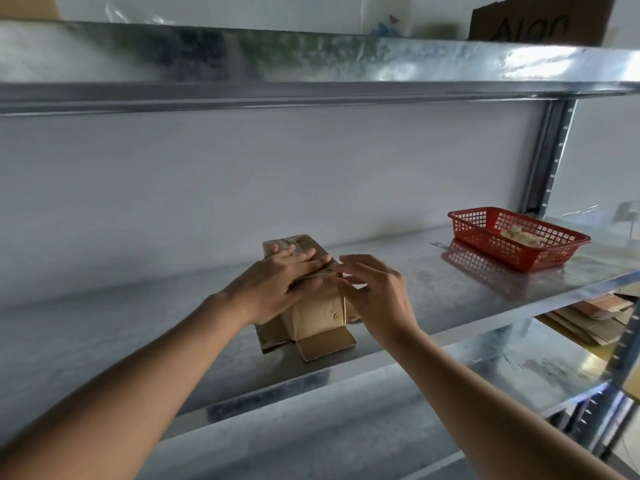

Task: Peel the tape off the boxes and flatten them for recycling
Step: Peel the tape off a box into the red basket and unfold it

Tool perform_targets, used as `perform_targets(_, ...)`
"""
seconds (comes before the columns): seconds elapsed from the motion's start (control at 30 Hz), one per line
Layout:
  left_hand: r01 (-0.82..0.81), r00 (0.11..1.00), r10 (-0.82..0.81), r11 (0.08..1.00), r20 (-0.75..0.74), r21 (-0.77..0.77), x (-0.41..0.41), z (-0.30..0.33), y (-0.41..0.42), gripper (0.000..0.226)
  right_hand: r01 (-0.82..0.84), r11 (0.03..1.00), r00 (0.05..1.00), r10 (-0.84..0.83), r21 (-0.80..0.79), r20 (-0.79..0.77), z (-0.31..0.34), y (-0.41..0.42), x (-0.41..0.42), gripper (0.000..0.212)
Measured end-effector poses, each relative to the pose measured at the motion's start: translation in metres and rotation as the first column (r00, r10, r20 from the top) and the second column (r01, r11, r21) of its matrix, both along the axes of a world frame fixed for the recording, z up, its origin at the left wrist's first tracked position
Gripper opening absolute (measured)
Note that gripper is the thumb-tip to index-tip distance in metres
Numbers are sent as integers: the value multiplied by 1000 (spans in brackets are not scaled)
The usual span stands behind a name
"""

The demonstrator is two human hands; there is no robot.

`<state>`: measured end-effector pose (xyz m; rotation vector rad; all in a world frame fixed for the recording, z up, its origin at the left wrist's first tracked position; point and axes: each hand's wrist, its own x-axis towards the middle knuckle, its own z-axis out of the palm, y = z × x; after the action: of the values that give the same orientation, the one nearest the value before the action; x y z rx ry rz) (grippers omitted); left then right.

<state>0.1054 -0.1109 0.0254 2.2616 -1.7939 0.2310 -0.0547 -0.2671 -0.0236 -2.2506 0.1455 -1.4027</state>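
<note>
Head camera view, looking forward and down at a metal shelf (433,271). A small brown cardboard box (313,311) stands on the shelf at the picture's centre. Its cardboard is creased and worn, with glossy tape (289,241) across the far end of its top. Two bottom flaps are splayed flat on the shelf at the near end, toward 6 o'clock.

The left hand (277,282) lies flat on the box top, fingers straight and together, pointing toward 2 o'clock, pressing down. The right hand (372,292) is at the box's right side, at 3 o'clock from it, fingers spread and relaxed; its fingertips reach the top right edge, though whether they pinch anything there cannot be made out. Both bare forearms come in from the lower corners.

At 2 o'clock from the box, well apart on the same shelf, sits a red plastic basket (485,237) holding a pale crumpled wad (521,234).

On the upper shelf (311,60), at 1 o'clock, a dark brown carton (540,20) shows blurred letters that look like "Algn". On a lower shelf at 4 o'clock lies flattened cardboard (588,322).
</note>
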Motion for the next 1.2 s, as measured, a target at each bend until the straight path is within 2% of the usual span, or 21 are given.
perform_targets(0.13,-16,1000,16,1000,-15,-9,-5,-4,-13,48,93,981,995,-98,-172,-19,7,-8,-8,13)
perform_targets(0.27,-16,999,16,1000,-33,-11,-11,-4,-30,55,112,972,992,-121,-205,-33,11,-27,-17,35)
perform_targets(0.4,54,993,-56,998,-100,-16,-12,2,-34,91,116,989,993,-114,-95,23,9,-59,-25,22)
perform_targets(0.47,71,994,-75,996,-83,-46,-16,-1,-38,93,102,991,994,-104,-89,-18,9,-72,-28,22)
perform_targets(0.57,85,991,-94,992,-91,-94,-23,-3,-47,86,-8,962,998,-9,-272,-60,13,-81,-35,13)
perform_targets(0.67,95,987,-109,989,-121,-111,-27,-2,-49,82,-121,855,992,88,-504,-88,16,-79,-38,17)
perform_targets(0.77,75,983,-92,991,-158,-108,-31,-1,-49,84,-92,758,992,124,-646,5,18,-74,-37,9)
perform_targets(0.87,66,980,-81,994,-183,-86,-31,0,-50,85,-26,667,990,121,-744,73,18,-74,-36,13)
perform_targets(1.03,64,984,-82,991,-158,-116,-29,-1,-52,83,20,630,986,118,-776,121,17,-75,-32,11)
perform_targets(1.2,85,983,-104,988,-154,-126,-24,-2,-58,83,67,690,990,42,-721,132,17,-68,-28,12)
